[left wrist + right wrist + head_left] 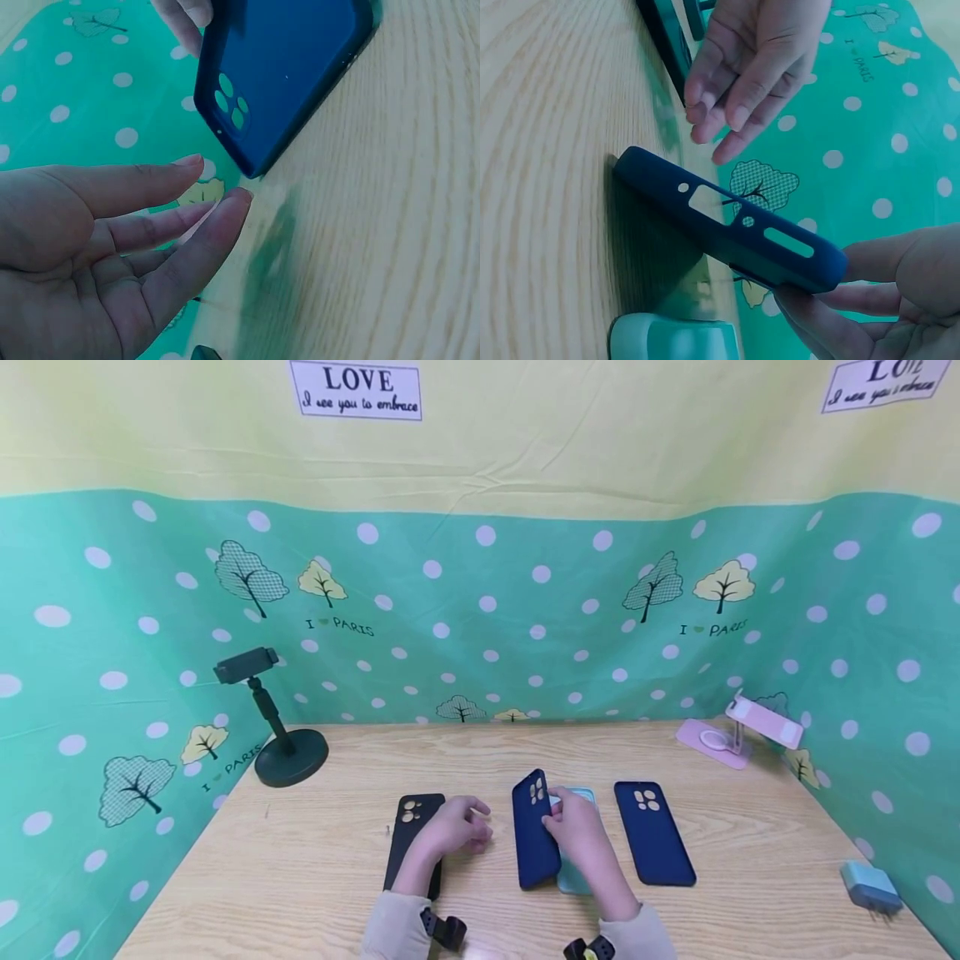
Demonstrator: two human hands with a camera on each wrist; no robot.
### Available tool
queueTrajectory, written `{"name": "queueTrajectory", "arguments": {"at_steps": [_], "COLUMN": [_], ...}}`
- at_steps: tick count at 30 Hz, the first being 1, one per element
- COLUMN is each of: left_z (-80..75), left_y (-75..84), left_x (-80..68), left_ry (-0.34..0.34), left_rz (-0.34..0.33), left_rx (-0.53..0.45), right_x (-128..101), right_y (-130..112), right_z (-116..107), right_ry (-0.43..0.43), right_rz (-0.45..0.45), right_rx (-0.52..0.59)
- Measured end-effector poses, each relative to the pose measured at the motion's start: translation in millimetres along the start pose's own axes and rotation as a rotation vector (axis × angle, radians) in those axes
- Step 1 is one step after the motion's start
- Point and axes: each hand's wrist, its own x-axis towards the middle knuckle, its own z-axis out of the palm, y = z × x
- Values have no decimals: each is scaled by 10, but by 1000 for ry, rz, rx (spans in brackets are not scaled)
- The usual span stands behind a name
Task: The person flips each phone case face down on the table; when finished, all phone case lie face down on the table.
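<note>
A dark blue phone case (534, 843) stands tilted on the table, and my right hand (576, 828) pinches its right edge between thumb and fingers. In the right wrist view the case (727, 232) shows an edge with several cutouts, its far end down at the wood. My left hand (454, 827) holds nothing; its fingers are loosely bent, thumb apart, beside the case's left side. In the left wrist view its fingertips point toward the case's corner near the camera holes. A black phone case (410, 824) lies partly hidden under the left hand and forearm.
A light blue phone case (573, 881) lies partly covered behind the right hand. Another dark blue case (657, 843) is flat to the right. A black stand (291, 757) is back left, a pink stand (765, 722) back right, a blue charger plug (870, 885) near the right edge.
</note>
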Motion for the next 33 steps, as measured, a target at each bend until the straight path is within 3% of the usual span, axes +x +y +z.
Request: {"name": "queueTrajectory", "arguments": {"at_steps": [7, 14, 33], "left_z": [27, 138, 197], "left_y": [80, 142, 131], "left_x": [-11, 22, 42], "left_ry": [-11, -66, -77], "left_rz": [57, 120, 110], "left_rx": [4, -40, -74], "right_x": [-34, -48, -56], "right_y": [-77, -99, -137], "right_z": [18, 47, 158], "right_ry": [52, 76, 97], "right_rz": [-34, -74, -167], "right_rx": [-80, -70, -72]}}
